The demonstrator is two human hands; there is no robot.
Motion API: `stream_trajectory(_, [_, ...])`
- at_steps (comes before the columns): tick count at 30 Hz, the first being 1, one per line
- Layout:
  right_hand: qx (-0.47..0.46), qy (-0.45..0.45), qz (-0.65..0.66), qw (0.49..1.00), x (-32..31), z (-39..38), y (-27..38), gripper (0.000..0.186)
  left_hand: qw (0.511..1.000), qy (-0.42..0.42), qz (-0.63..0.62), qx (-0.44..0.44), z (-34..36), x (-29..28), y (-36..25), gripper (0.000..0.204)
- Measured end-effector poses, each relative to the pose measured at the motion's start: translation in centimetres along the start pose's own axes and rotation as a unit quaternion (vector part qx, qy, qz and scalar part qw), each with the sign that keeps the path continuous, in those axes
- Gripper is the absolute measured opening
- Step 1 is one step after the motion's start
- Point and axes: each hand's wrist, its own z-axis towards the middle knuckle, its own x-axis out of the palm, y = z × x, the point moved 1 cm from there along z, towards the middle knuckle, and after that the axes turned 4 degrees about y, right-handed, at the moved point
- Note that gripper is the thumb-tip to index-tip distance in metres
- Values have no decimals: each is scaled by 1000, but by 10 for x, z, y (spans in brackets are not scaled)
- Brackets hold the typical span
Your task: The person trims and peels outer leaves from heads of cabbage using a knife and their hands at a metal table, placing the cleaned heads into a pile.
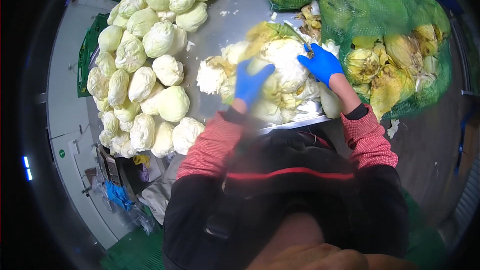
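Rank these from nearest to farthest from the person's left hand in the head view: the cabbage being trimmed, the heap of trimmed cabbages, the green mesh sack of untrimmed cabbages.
From the left hand:
1. Cabbage being trimmed: touching, just right of the hand.
2. Heap of trimmed cabbages: to the left on the steel table.
3. Green mesh sack: far right, beyond the right hand.

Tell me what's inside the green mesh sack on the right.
The green mesh sack holds untrimmed cabbages with yellowed, wilted outer leaves, showing through the netting. How many lie deeper down cannot be seen; the top ones cover them.
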Motion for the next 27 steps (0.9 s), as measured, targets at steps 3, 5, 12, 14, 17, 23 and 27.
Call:
stream_trajectory(3, [-85,-25,-53,995,1,1,-1,55,962,-70,143,221,20,-14,-38,72])
stream_trajectory(5, [-64,-20,-84,994,-1,2,15,53,941,-16,193,277,35,-7,-60,62])
stream_trajectory(12, [-46,-2,-137,990,-4,20,2,37,845,28,380,375,26,8,-41,45])
stream_trajectory(14, [-37,-22,-141,989,-2,24,-10,34,857,26,366,361,12,1,-33,45])
stream_trajectory(17, [10,-70,-32,997,9,48,-32,35,884,10,318,343,-10,-11,-20,48])
stream_trajectory(23, [-59,-82,116,988,-8,37,8,47,841,41,370,391,-27,-43,-15,54])
stream_trajectory(27, [-113,-153,84,978,11,34,11,50,768,240,407,432,7,0,-75,59])
